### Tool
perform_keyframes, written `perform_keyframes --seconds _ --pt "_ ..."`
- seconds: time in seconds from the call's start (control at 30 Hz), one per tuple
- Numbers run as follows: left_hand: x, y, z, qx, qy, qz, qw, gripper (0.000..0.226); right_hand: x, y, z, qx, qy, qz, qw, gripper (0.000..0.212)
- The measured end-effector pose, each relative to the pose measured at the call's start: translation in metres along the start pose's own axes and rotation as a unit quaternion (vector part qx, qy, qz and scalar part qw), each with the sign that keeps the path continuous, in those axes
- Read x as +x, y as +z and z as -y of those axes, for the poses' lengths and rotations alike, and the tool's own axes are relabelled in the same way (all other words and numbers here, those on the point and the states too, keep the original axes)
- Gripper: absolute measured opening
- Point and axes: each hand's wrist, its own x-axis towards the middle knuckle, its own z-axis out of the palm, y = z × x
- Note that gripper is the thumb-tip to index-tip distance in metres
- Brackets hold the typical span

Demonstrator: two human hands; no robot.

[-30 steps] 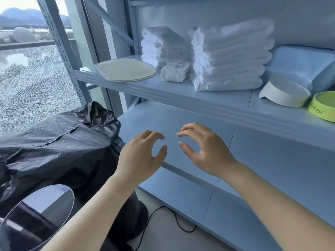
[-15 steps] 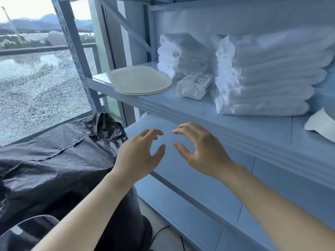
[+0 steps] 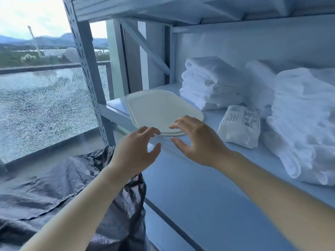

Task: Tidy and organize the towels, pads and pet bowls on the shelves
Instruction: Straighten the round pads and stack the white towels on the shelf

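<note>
A stack of flat cream pads (image 3: 161, 109) lies at the left end of the blue shelf (image 3: 213, 116). My left hand (image 3: 134, 153) and my right hand (image 3: 197, 142) hover side by side at the pads' near edge, fingers loosely spread and holding nothing. Behind the pads sits a small pile of folded white towels (image 3: 212, 84). A wrapped white packet (image 3: 239, 129) lies to the right of the pads. A larger pile of white towels (image 3: 304, 124) fills the right side. No pet bowls are in view.
A perforated grey upright post (image 3: 87, 73) carries the shelf's left corner. A crumpled black plastic bag (image 3: 68, 185) lies low on the left, beside a cracked window pane (image 3: 45, 109). A lower shelf board (image 3: 208, 200) runs under my arms.
The view has moved closer and to the left, so the bowls left the frame. Both hands have risen from in front of the lower shelf to the near edge of the pads.
</note>
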Motion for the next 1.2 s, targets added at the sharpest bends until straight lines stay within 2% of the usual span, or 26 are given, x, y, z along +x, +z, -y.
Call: perform_keyframes --seconds 0.37,0.63,0.9,0.97,1.2 --pt "0.067 0.026 0.075 0.089 0.024 0.064 0.994 0.037 0.075 0.055 -0.026 -0.027 -0.018 0.082 0.996 0.032" --pt "0.080 0.050 0.088 0.001 0.014 0.025 1.000 0.025 0.075 0.074 -0.052 0.068 0.050 0.047 0.995 0.030" --pt "0.102 0.063 0.088 -0.026 0.019 -0.022 0.999 0.019 0.080 0.076 -0.070 0.100 0.098 0.021 0.990 0.041" --pt "0.106 0.065 0.089 -0.034 0.024 -0.032 0.999 0.023 0.080 0.076 -0.072 0.102 0.100 0.020 0.990 0.044" --pt "0.105 0.067 0.093 -0.075 0.012 -0.016 0.997 0.017 0.080 0.081 -0.069 0.101 0.073 0.023 0.992 0.025"
